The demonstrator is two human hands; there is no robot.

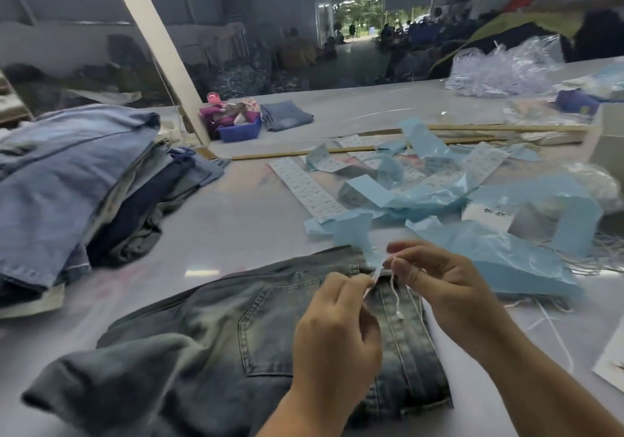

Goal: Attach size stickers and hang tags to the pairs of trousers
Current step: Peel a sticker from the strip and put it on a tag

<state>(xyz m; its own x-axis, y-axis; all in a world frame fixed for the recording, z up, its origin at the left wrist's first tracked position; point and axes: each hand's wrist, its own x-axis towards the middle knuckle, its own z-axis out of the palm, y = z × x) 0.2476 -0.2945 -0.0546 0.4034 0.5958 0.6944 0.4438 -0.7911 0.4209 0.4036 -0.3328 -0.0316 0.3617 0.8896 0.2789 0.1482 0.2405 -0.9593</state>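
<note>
While the left hand [334, 328] pinches one end of a white string [394, 296], the right hand [435, 278] pinches the other end just above the waistband of the faded jeans [236, 335], which lie flat on the pale table [236, 213] before the person. Beyond the hands lie blue backing strips [489, 254] and white sticker sheets [309, 190]. A pile of folded jeans [67, 183] sits at far left.

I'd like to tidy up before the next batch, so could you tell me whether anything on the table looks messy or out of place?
Yes: crumpled blue backing strips lie tangled over the sticker sheets, and loose strings trail at the right edge. The jeans pile on the left slumps unevenly. Both hands are only working a string on the jeans.
</note>
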